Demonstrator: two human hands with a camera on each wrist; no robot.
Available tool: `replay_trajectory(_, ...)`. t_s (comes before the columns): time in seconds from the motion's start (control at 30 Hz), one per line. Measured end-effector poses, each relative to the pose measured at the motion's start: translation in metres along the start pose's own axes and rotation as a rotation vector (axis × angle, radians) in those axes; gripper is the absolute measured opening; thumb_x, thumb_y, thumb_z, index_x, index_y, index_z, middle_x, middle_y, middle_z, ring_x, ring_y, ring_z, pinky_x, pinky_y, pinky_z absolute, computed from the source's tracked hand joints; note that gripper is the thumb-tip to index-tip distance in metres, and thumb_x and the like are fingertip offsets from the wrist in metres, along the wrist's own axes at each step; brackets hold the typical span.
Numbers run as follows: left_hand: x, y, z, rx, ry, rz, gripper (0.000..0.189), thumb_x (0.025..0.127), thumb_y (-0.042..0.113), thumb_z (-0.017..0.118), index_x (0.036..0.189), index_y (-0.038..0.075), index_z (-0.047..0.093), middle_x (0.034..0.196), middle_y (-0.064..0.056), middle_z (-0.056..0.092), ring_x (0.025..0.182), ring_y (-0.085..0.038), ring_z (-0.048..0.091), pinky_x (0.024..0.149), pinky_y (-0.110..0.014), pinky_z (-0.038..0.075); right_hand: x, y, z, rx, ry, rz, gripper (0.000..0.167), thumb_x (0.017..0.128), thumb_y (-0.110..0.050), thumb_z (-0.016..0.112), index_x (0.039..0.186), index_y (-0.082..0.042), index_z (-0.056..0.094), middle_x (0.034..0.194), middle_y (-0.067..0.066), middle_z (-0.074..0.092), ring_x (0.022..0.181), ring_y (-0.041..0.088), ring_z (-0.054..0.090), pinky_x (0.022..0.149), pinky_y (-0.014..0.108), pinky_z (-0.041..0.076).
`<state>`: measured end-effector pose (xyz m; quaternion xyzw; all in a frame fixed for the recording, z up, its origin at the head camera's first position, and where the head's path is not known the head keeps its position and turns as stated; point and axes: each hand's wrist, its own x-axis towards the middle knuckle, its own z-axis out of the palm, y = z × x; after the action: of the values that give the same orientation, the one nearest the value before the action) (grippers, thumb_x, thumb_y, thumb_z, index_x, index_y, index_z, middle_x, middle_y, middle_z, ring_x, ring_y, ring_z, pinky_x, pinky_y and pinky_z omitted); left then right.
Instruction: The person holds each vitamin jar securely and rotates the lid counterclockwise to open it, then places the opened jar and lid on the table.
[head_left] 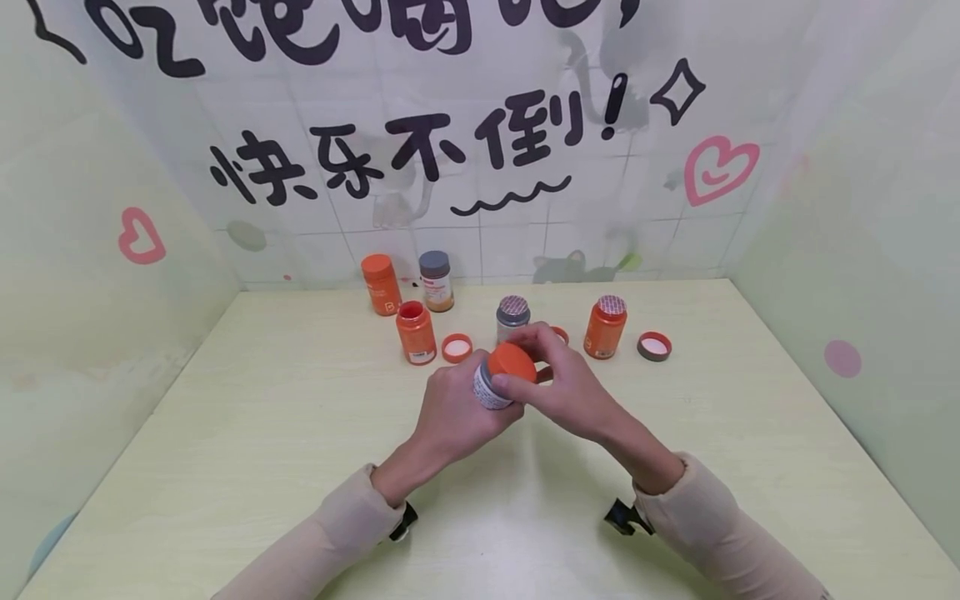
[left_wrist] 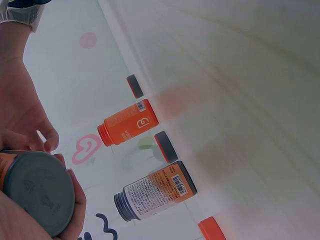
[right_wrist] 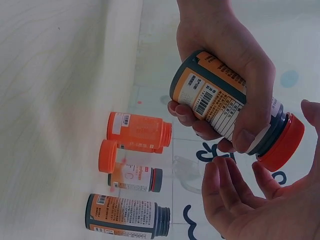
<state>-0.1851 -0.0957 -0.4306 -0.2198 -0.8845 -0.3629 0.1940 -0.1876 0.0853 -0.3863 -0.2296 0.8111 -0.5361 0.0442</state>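
Note:
My left hand (head_left: 461, 404) grips a grey bottle (right_wrist: 212, 95) with an orange and white label, its fingers wrapped round the body. The bottle is held tilted above the table, and its grey base (left_wrist: 41, 195) faces the left wrist view. An orange cap (head_left: 513, 362) sits on its neck. Around that cap my right hand (head_left: 566, 383) has its fingers loosely spread. In the right wrist view one fingertip is right at the cap's rim, while the thumb shows a small gap from it. Behind the hands stands a grey bottle (head_left: 513, 310) with a patterned top, its lower part hidden.
At the back left stand an orange capped bottle (head_left: 382, 287), a grey-capped bottle (head_left: 437, 283) and an uncapped orange bottle (head_left: 416, 335). An orange cap (head_left: 457, 347) lies beside it. Farther right are an orange bottle (head_left: 603, 332) and a grey cap (head_left: 654, 347). A printed wall (head_left: 480, 242) borders the table.

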Motion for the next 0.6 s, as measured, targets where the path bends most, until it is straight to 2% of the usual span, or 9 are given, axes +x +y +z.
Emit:
replay_trajectory(0.13,0.0003,-0.0002,0.0009,0.001,0.004,0.0,0.034,0.078,0.027,0.083,0.1,0.009,0.064,0.076,0.001,0.066,0.06,-0.008,0.059,0.058,-0.018,0.051,0.0003,0.0001,0.0002,0.007,0.035,0.052,0.042,0.091,-0.033,0.074,0.123,-0.015,0.054,0.118,0.005,0.065,0.106,0.024,0.063,0.088,0.043,0.057)
replay_trajectory(0.23,0.0004,-0.0003,0.001,0.006,0.003,-0.001,0.033,0.078,0.027,0.083,0.099,0.009,0.064,0.075,0.001,0.065,0.059,-0.007,0.058,0.057,-0.018,0.05,0.0008,0.0004,0.0,0.004,0.039,0.046,0.039,0.092,-0.032,0.074,0.122,-0.015,0.055,0.118,0.004,0.065,0.106,0.024,0.063,0.087,0.041,0.057)
replay_trajectory(0.4,0.0005,0.0001,0.0011,0.011,0.001,-0.006,0.033,0.079,0.027,0.082,0.1,0.009,0.065,0.076,0.001,0.066,0.06,-0.008,0.059,0.058,-0.019,0.051,0.0002,0.0012,-0.0028,0.002,0.02,-0.058,0.04,0.093,-0.025,0.072,0.128,-0.012,0.058,0.123,0.005,0.066,0.114,0.023,0.061,0.094,0.041,0.055)
replay_trajectory(0.6,0.0006,0.0005,0.002,-0.05,-0.011,-0.038,0.036,0.079,0.025,0.083,0.106,0.009,0.065,0.082,-0.001,0.07,0.067,-0.011,0.066,0.065,-0.021,0.055,-0.0016,0.0015,-0.0052,0.02,-0.03,-0.157,0.048,0.093,-0.015,0.064,0.14,-0.008,0.058,0.136,0.01,0.063,0.12,0.026,0.059,0.098,0.044,0.053)
